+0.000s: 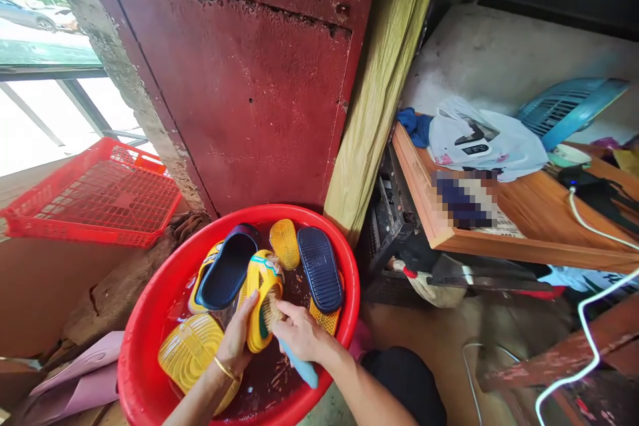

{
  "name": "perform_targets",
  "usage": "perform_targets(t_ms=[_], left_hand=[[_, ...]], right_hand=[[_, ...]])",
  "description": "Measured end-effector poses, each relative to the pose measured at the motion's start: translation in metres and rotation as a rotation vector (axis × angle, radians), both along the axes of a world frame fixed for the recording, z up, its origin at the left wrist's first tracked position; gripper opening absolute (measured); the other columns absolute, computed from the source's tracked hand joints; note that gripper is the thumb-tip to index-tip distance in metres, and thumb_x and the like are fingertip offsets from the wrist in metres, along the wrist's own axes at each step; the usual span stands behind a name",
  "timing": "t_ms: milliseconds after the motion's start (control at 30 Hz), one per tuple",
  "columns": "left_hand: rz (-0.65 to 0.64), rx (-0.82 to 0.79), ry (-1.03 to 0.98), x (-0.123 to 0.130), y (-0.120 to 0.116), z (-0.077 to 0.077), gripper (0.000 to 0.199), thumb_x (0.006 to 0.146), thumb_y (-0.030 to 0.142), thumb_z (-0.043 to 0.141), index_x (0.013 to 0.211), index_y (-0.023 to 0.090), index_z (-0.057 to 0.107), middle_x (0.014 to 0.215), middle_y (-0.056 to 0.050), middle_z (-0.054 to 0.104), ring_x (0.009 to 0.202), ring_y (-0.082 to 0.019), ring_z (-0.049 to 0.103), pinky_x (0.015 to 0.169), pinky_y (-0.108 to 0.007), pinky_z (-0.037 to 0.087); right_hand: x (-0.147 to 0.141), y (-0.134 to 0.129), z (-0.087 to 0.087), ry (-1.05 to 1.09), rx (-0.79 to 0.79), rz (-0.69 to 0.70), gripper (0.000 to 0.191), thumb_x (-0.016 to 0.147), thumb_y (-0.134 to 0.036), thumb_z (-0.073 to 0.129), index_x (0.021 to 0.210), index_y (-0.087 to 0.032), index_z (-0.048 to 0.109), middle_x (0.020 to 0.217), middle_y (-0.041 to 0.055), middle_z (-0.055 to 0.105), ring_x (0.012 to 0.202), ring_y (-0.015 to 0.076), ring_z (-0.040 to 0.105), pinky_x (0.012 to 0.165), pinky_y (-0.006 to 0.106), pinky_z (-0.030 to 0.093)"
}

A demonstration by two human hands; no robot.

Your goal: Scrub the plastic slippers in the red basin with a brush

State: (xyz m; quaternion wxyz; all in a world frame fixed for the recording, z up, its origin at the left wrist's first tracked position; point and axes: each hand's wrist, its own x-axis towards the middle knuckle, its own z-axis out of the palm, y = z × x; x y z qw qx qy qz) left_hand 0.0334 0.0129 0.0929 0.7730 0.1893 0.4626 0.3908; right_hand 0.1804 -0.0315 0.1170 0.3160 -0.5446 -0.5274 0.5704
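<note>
My left hand grips a yellow slide sandal above a red plastic basin of dark water. My right hand holds a light blue scrubbing brush, its bristles pressed against that sandal. Other slides lie in the basin: a navy-and-yellow one beside my left hand, a navy sole to the right, a yellow sole at the far side, and a large yellow sole under my left wrist. A gold bangle circles my left wrist.
A dark red metal panel rises behind the basin. A red plastic crate lies to its left. To the right are a wooden shelf with a white plastic bag, a blue fan and a white cable.
</note>
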Motion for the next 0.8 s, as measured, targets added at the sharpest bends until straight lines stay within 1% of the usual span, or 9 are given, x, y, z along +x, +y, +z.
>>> perform_targets(t_ms=[133, 233, 333, 400, 500, 600, 700, 767, 800], left_hand=[[0.176, 0.034, 0.007, -0.029, 0.038, 0.014, 0.036, 0.089, 0.036, 0.059, 0.115, 0.014, 0.067, 0.079, -0.009, 0.078, 0.069, -0.026, 0.075, 0.060, -0.034, 0.062], [0.254, 0.064, 0.021, -0.044, 0.054, 0.015, 0.037, 0.091, 0.034, 0.054, 0.121, 0.015, 0.065, 0.080, -0.010, 0.078, 0.074, -0.027, 0.076, 0.065, -0.037, 0.063], [0.131, -0.006, 0.069, -0.042, 0.051, 0.007, 0.040, 0.089, 0.033, 0.058, 0.123, 0.013, 0.064, 0.084, -0.012, 0.078, 0.076, -0.029, 0.076, 0.067, -0.039, 0.063], [0.044, -0.040, 0.104, -0.036, 0.044, 0.001, 0.044, 0.087, 0.033, 0.061, 0.126, 0.012, 0.063, 0.088, -0.014, 0.078, 0.078, -0.030, 0.076, 0.067, -0.040, 0.063], [0.024, 0.101, 0.171, -0.030, 0.036, -0.005, 0.057, 0.082, 0.030, 0.067, 0.137, 0.019, 0.056, 0.108, -0.012, 0.077, 0.089, -0.029, 0.076, 0.074, -0.036, 0.063], [-0.025, 0.267, 0.194, -0.031, 0.031, -0.004, 0.077, 0.073, 0.031, 0.078, 0.145, 0.028, 0.049, 0.126, -0.008, 0.071, 0.109, -0.029, 0.070, 0.088, -0.034, 0.059], [-0.147, 0.273, 0.192, -0.030, 0.025, -0.001, 0.082, 0.065, 0.034, 0.085, 0.141, 0.025, 0.055, 0.124, -0.008, 0.073, 0.116, -0.032, 0.066, 0.094, -0.036, 0.056], [-0.185, 0.273, 0.176, -0.028, 0.020, 0.002, 0.081, 0.063, 0.034, 0.087, 0.138, 0.025, 0.058, 0.123, -0.008, 0.073, 0.116, -0.033, 0.066, 0.095, -0.038, 0.056], [-0.182, 0.277, 0.158, -0.027, 0.018, 0.003, 0.081, 0.063, 0.035, 0.087, 0.138, 0.025, 0.058, 0.124, -0.008, 0.073, 0.116, -0.034, 0.066, 0.095, -0.038, 0.056]], right_hand=[[0.001, -0.024, 0.017, -0.020, -0.082, 0.254, 0.038, 0.086, -0.026, 0.054, 0.122, -0.024, 0.066, 0.062, -0.0067, 0.055, 0.047, 0.0078, 0.048, 0.045, 0.016, 0.039], [0.013, -0.036, 0.024, -0.060, -0.090, 0.330, 0.045, 0.081, -0.026, 0.065, 0.126, -0.027, 0.067, 0.067, -0.0062, 0.059, 0.055, 0.0076, 0.049, 0.050, 0.015, 0.038], [0.036, -0.034, 0.025, -0.082, -0.080, 0.275, 0.052, 0.082, -0.025, 0.064, 0.134, -0.027, 0.061, 0.065, -0.0060, 0.060, 0.056, 0.0087, 0.053, 0.053, 0.017, 0.041], [0.052, -0.029, 0.024, -0.081, -0.047, 0.181, 0.054, 0.083, -0.024, 0.061, 0.137, -0.025, 0.059, 0.064, -0.0056, 0.060, 0.055, 0.0093, 0.054, 0.054, 0.018, 0.042], [0.069, -0.022, 0.020, -0.052, -0.008, 0.002, 0.059, 0.088, -0.033, 0.056, 0.146, -0.023, 0.049, 0.064, -0.0056, 0.058, 0.048, 0.0092, 0.050, 0.048, 0.020, 0.042], [0.073, -0.017, 0.013, -0.065, 0.064, -0.138, 0.063, 0.092, -0.042, 0.050, 0.151, -0.020, 0.041, 0.065, -0.0035, 0.060, 0.046, 0.0110, 0.050, 0.045, 0.022, 0.044], [0.060, -0.012, 0.004, -0.265, 0.314, -0.221, 0.054, 0.097, -0.037, 0.042, 0.149, -0.021, 0.045, 0.087, 0.0056, 0.070, 0.073, 0.0180, 0.065, 0.067, 0.029, 0.055], [0.049, -0.009, -0.003, -0.512, 0.468, -0.164, 0.050, 0.098, -0.033, 0.040, 0.147, -0.026, 0.048, 0.105, 0.0092, 0.071, 0.091, 0.0221, 0.067, 0.083, 0.033, 0.054], [0.045, -0.007, -0.007, -0.632, 0.494, -0.130, 0.050, 0.099, -0.031, 0.040, 0.148, -0.028, 0.047, 0.110, 0.0096, 0.071, 0.095, 0.0231, 0.067, 0.087, 0.034, 0.053]])
